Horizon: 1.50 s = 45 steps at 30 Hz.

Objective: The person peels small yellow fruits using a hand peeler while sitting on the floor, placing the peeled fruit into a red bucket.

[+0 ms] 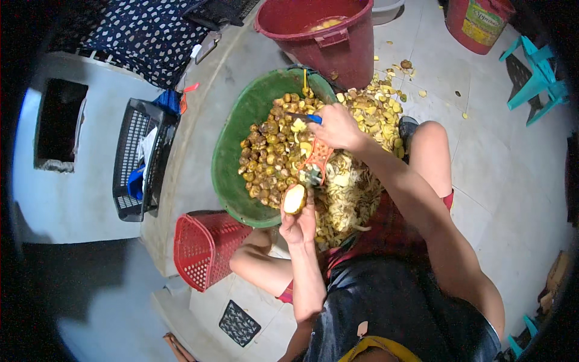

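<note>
1. Fingers of the left hand (300, 222) are closing around a half-peeled potato (294, 198), holding it up just over the near rim of the green basin (232, 139).
2. Fingers of the right hand (335, 127) are wrapping tight around a blue-handled peeler (304, 117), above the heap of unpeeled potatoes (268, 154).
3. The held potato is showing a pale yellow peeled face with brown skin around its edge.
4. The peeler's blade is proving hard to make out, and peelings (350, 193) are hiding the person's lap.
</note>
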Tool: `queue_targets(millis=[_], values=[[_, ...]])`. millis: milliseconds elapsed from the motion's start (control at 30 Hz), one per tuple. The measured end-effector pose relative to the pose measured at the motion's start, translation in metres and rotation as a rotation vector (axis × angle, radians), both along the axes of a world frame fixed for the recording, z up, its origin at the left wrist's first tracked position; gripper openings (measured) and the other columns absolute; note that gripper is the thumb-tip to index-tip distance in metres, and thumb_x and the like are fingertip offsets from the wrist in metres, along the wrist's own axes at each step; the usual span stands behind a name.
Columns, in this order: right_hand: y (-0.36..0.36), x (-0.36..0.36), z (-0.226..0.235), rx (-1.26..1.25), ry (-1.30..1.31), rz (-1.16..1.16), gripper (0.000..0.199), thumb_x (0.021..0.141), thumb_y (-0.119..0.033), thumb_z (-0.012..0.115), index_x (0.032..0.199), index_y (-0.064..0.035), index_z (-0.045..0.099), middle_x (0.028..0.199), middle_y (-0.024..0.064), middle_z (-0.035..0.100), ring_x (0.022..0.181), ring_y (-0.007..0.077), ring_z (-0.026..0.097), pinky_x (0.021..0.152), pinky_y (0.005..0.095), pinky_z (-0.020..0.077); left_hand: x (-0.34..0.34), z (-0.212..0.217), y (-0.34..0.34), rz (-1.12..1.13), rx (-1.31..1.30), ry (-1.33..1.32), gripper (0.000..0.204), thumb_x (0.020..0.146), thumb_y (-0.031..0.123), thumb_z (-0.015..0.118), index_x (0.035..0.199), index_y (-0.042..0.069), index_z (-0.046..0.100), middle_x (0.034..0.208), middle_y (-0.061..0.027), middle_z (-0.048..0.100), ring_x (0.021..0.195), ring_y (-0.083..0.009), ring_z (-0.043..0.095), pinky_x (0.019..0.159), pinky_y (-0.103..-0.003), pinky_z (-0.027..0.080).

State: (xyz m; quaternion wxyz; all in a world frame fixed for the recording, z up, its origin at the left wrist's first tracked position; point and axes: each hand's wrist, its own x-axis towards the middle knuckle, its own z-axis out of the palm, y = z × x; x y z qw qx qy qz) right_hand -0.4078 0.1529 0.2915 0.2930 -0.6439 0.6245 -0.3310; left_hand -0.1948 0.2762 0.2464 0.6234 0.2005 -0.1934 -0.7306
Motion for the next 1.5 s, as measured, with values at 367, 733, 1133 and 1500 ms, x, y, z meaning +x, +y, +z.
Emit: queue_targets(millis=[367, 733, 1133, 1500], values=[[0.028, 0.03, 0.036, -0.191, 0.096, 0.156, 0.022, 0.079, -0.021, 0.059, 0.075, -0.0014, 0.067, 0.057, 0.0161, 0.06, 0.055, 0.0279, 0.063, 0.059, 0.0411, 0.0522, 0.0, 0.006, -0.001, 0.009, -0.014, -0.118, 0.068, 0.068, 0.012, 0.074, 0.125, -0.009, 0.044, 0.123, -0.0161, 0.054, 0.117, -0.0286, 0.052, 0.106, -0.039, 0.04], [0.006, 0.006, 0.007, 0.033, 0.136, -0.032, 0.025, 0.079, -0.026, 0.059, 0.075, -0.0032, 0.068, 0.067, 0.0195, 0.064, 0.068, 0.0349, 0.066, 0.066, 0.0447, 0.053, -0.01, 0.008, 0.003, -0.011, 0.095, 0.177, 0.066, 0.066, 0.015, 0.079, 0.122, -0.007, 0.05, 0.12, -0.0161, 0.057, 0.112, -0.0309, 0.053, 0.104, -0.038, 0.039], [0.033, 0.03, 0.034, -0.26, 0.116, 0.134, 0.02, 0.08, -0.022, 0.059, 0.074, -0.0062, 0.069, 0.057, 0.018, 0.057, 0.06, 0.0385, 0.059, 0.063, 0.0447, 0.0491, -0.002, 0.022, 0.0, -0.147, -0.041, -0.259, 0.077, 0.059, 0.006, 0.079, 0.126, -0.009, 0.043, 0.115, -0.016, 0.058, 0.107, -0.0257, 0.057, 0.097, -0.035, 0.044], [0.017, 0.015, 0.022, -0.14, 0.161, 0.067, 0.022, 0.079, -0.022, 0.059, 0.07, -0.003, 0.066, 0.06, 0.0195, 0.059, 0.059, 0.033, 0.063, 0.061, 0.0414, 0.0512, -0.005, 0.02, 0.007, -0.073, -0.012, -0.146, 0.078, 0.057, 0.006, 0.08, 0.125, -0.007, 0.044, 0.113, -0.0149, 0.059, 0.105, -0.0246, 0.059, 0.096, -0.035, 0.044]])
